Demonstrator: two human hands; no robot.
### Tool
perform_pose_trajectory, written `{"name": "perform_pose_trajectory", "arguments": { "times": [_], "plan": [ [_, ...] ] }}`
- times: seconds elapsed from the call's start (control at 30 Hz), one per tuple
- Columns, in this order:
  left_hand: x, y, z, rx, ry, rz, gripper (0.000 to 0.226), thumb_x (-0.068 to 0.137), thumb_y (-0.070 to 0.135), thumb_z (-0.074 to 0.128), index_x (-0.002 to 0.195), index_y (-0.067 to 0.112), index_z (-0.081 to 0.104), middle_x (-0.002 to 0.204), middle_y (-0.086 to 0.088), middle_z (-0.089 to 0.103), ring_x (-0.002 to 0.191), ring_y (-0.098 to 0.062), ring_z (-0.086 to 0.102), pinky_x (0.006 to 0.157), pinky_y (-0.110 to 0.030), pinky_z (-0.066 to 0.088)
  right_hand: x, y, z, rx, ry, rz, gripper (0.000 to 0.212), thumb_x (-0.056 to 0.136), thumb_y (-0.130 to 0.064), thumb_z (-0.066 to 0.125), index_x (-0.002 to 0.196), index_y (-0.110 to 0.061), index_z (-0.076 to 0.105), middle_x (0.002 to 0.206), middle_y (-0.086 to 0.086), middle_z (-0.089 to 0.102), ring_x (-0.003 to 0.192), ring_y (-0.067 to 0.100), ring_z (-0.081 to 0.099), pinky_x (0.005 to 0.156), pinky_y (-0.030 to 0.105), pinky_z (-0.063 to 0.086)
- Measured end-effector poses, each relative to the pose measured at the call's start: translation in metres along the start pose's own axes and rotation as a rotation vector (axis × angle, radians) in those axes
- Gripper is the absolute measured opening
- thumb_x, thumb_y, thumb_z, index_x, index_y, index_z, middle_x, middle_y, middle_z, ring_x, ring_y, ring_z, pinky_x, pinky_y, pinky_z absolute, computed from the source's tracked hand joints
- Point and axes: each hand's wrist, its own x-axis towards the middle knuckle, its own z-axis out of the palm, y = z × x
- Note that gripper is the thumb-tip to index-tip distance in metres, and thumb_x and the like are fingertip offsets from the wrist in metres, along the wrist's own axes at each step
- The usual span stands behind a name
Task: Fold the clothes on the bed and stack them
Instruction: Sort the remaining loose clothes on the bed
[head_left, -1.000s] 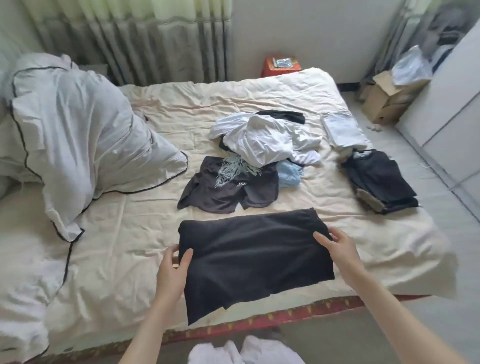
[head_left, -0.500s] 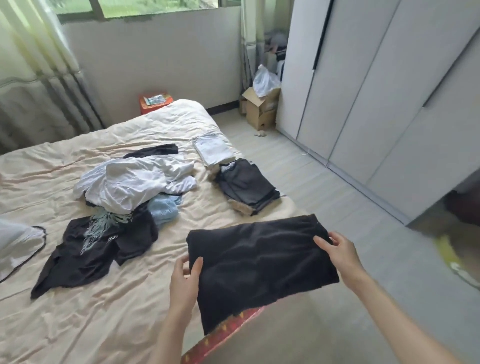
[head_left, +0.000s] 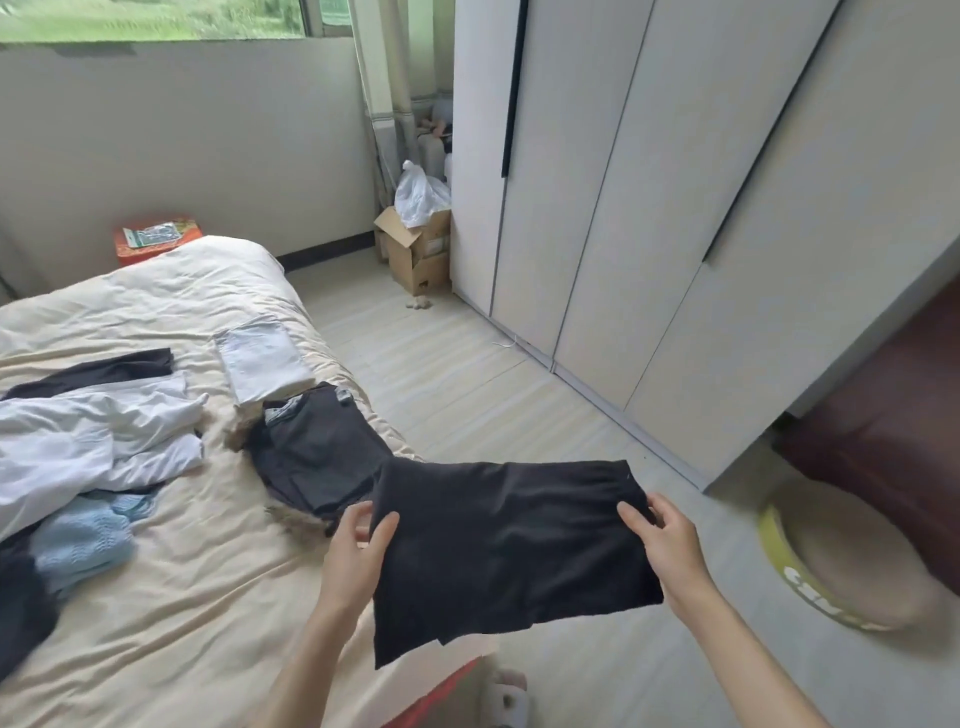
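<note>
1. Hands first: your left hand (head_left: 358, 551) grips the left edge of a folded black fabric garment (head_left: 511, 540), thumb on top and fingers curled under the cloth.
2. Your right hand (head_left: 662, 545) holds the garment's right edge the same way, thumb pressed on top, the other fingers tucked beneath.
3. That black garment hangs flat between your two hands, off the mattress, partly over the bed's corner and partly over the pale tiled floor (head_left: 467, 374).
4. Its far left corner overlaps, in view, a stack of folded dark grey clothes (head_left: 311, 457) lying near the edge of the cream-sheeted bed (head_left: 171, 613); you cannot tell whether they touch.
5. Just beyond that stack lies a folded white cloth (head_left: 260, 358), flat on the sheet.
6. To your left sits an unfolded heap: white shirts (head_left: 88, 441) on top, a light blue knitted piece (head_left: 83, 540) beside them, and black fabric (head_left: 98, 371) showing behind.
7. On your right stands a white sliding-door wardrobe (head_left: 649, 208).
8. A brown cardboard box (head_left: 415, 249) holding a white plastic bag (head_left: 418, 195) sits in the far corner.
</note>
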Motion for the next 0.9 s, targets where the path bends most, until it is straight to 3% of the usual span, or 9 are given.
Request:
{"name": "perform_pose_trajectory", "arguments": {
  "times": [0.13, 0.23, 0.3, 0.43, 0.57, 0.73, 0.83, 0.9],
  "plan": [
    [0.063, 0.021, 0.079, 0.022, -0.024, -0.029, 0.015, 0.091, 0.032, 0.061, 0.104, 0.024, 0.057, 0.096, -0.008, 0.063, 0.086, -0.021, 0.063, 0.065, -0.029, 0.048, 0.09, -0.013, -0.031, -0.047, 0.019, 0.024, 0.008, 0.091, -0.019, 0.063, 0.089, -0.012, 0.063, 0.097, 0.008, 0.068, 0.091, 0.024, 0.063, 0.08, 0.036, 0.05],
    [0.11, 0.055, 0.126, 0.05, -0.028, -0.013, 0.025, 0.09, 0.036, 0.06, 0.11, 0.021, 0.056, 0.097, -0.006, 0.063, 0.085, -0.018, 0.063, 0.069, -0.03, 0.048, 0.157, -0.04, -0.055, -0.072, 0.031, 0.016, 0.006, 0.091, -0.018, 0.063, 0.089, -0.012, 0.063, 0.098, 0.008, 0.067, 0.091, 0.025, 0.062, 0.084, 0.041, 0.05],
    [0.139, 0.08, 0.149, 0.063, -0.033, 0.005, 0.025, 0.091, 0.039, 0.059, 0.111, 0.024, 0.055, 0.096, -0.003, 0.065, 0.085, -0.017, 0.065, 0.073, -0.033, 0.052, 0.198, -0.06, -0.069, -0.08, 0.04, 0.0, 0.006, 0.09, -0.016, 0.063, 0.088, -0.012, 0.063, 0.094, 0.006, 0.067, 0.086, 0.022, 0.061, 0.08, 0.037, 0.05],
    [0.192, 0.112, 0.183, 0.044, -0.004, 0.015, 0.022, 0.092, 0.037, 0.058, 0.111, 0.026, 0.054, 0.093, -0.005, 0.065, 0.081, -0.018, 0.066, 0.064, -0.027, 0.049, 0.28, -0.085, -0.076, -0.065, 0.019, 0.002, 0.006, 0.09, -0.016, 0.063, 0.088, -0.011, 0.063, 0.091, 0.003, 0.067, 0.082, 0.019, 0.06, 0.071, 0.029, 0.048],
    [0.233, 0.116, 0.209, 0.041, 0.117, -0.039, 0.017, 0.091, 0.036, 0.059, 0.107, 0.029, 0.055, 0.089, -0.001, 0.066, 0.078, -0.011, 0.065, 0.057, -0.017, 0.043, 0.365, -0.099, -0.056, -0.094, -0.095, 0.038, 0.004, 0.09, -0.016, 0.063, 0.089, -0.013, 0.064, 0.096, 0.005, 0.068, 0.089, 0.023, 0.062, 0.08, 0.037, 0.049],
    [0.276, 0.12, 0.231, -0.101, 0.312, -0.188, 0.02, 0.092, 0.036, 0.058, 0.108, 0.024, 0.056, 0.098, -0.004, 0.066, 0.091, -0.021, 0.065, 0.085, -0.043, 0.052, 0.473, -0.131, -0.006, -0.175, -0.304, 0.013, 0.004, 0.09, -0.016, 0.064, 0.089, -0.012, 0.064, 0.097, 0.006, 0.067, 0.088, 0.022, 0.061, 0.075, 0.031, 0.049],
    [0.292, 0.13, 0.241, -0.158, 0.441, -0.222, 0.019, 0.093, 0.035, 0.058, 0.106, 0.022, 0.056, 0.097, -0.001, 0.065, 0.089, -0.016, 0.063, 0.08, -0.039, 0.052, 0.525, -0.149, 0.031, -0.237, -0.422, -0.007, 0.022, 0.089, -0.018, 0.065, 0.108, -0.007, 0.063, 0.106, 0.006, 0.065, 0.097, 0.023, 0.06, 0.082, 0.034, 0.049],
    [0.3, 0.134, 0.241, -0.195, 0.512, -0.266, 0.018, 0.093, 0.035, 0.058, 0.107, 0.024, 0.056, 0.098, -0.001, 0.065, 0.09, -0.016, 0.062, 0.082, -0.04, 0.051, 0.552, -0.163, 0.06, -0.276, -0.508, -0.022, 0.017, 0.089, -0.017, 0.065, 0.104, -0.009, 0.064, 0.102, 0.006, 0.067, 0.09, 0.022, 0.062, 0.081, 0.036, 0.049]
  ]
}}
